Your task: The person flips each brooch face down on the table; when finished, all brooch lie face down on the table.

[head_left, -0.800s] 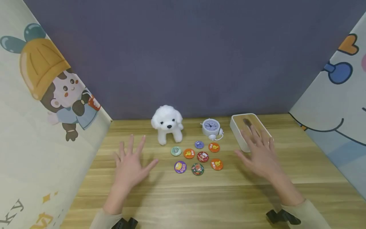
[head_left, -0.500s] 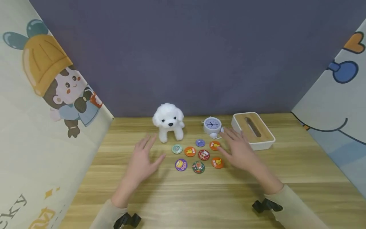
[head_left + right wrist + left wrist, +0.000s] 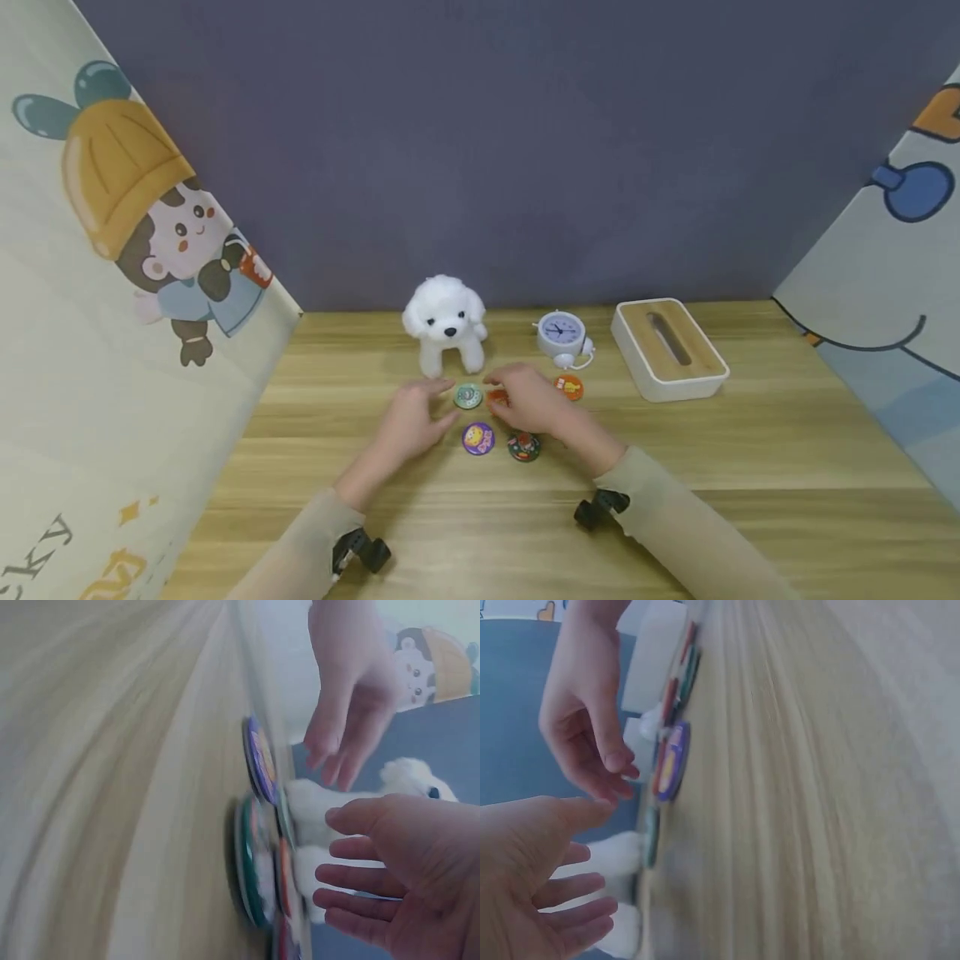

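Observation:
My left hand [image 3: 408, 423] hovers just left of a mint-green button badge [image 3: 468, 397], its fingers and thumb apart with nothing between them. My right hand [image 3: 531, 402] hangs over the middle of the badges, fingers loosely bent and holding nothing in the right wrist view. Beneath it an orange badge [image 3: 497, 398] shows partly; other badges there are hidden in the head view. A purple badge [image 3: 478, 438] and a dark green badge [image 3: 523, 447] lie nearer the front. Right of the right hand is another orange badge [image 3: 569, 387].
A white plush dog [image 3: 447, 327] stands behind the badges. To its right are a white alarm clock [image 3: 561, 335] and a white tissue box [image 3: 670, 348] with a wooden lid. The wooden table [image 3: 480, 533] meets a dark wall [image 3: 495, 150] at the back.
Both hands have moved inward towards the badges, the right one from over the tissue box and past the clock. Their widely spread fingers have relaxed. The badges look unmoved where visible.

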Demonstrator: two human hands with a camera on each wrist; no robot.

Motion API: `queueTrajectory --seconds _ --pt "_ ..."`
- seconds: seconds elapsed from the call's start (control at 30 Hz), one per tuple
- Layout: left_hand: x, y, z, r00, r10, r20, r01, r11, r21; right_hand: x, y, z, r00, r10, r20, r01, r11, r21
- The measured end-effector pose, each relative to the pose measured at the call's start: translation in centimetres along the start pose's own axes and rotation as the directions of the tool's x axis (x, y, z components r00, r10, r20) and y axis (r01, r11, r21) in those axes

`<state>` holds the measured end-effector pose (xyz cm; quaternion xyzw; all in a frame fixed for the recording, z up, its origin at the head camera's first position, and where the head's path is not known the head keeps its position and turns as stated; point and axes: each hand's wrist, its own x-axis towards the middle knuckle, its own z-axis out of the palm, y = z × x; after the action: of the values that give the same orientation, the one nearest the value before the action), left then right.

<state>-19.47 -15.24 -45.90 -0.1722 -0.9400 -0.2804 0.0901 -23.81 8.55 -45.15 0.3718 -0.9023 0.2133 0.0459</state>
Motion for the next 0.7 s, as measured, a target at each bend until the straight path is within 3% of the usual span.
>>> queueTrajectory --seconds 0.17,0.4,0.7 --pt "0.8 -0.7 1.1 0.999 -0.008 0.039 0.009 1.000 -0.026 1.3 -0.8 1.5 0.997 0.055 0.048 -0.055 0.998 0.018" --pt "1.6 -1.3 2.4 0.997 -0.031 0.076 0.030 0.999 0.019 2.2 -0.9 2.4 0.992 0.108 0.066 -0.109 0.994 0.010" --pt "2.0 -1.5 3.1 0.998 -0.064 0.027 0.067 0.989 -0.134 2.4 -0.6 2.9 0.995 0.096 0.009 -0.096 0.995 0.023"
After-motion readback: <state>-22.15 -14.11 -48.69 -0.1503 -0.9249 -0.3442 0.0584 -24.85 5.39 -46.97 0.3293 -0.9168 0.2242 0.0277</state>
